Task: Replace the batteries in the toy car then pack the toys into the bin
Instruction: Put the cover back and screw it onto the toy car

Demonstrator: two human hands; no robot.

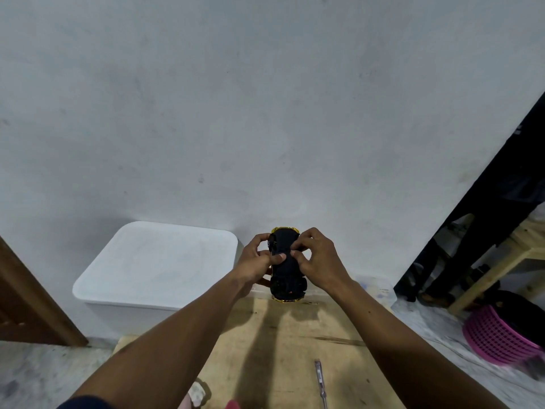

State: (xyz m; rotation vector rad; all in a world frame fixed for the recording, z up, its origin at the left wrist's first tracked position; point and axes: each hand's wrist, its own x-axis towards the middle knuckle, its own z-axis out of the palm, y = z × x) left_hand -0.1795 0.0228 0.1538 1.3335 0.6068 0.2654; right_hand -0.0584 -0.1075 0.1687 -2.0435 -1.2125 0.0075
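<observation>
I hold a toy car point(285, 276) upside down in the air, its black underside facing me and its gold body showing at both ends. My left hand point(256, 261) grips the car's left side, thumb laid across the underside. My right hand point(317, 261) grips the right side, with its fingertips pinching at the middle of the underside. A white bin point(153, 270) with its lid on stands on the floor to the left, against the wall. A screwdriver point(321, 382) lies on the wooden table point(295, 349) below my right forearm.
A clear plastic container point(377, 287) sits at the table's far right edge. On the floor at the right stand a pink basket point(498, 338) and a wooden shelf frame point(501, 261). A brown door edge point(26, 305) is at the left.
</observation>
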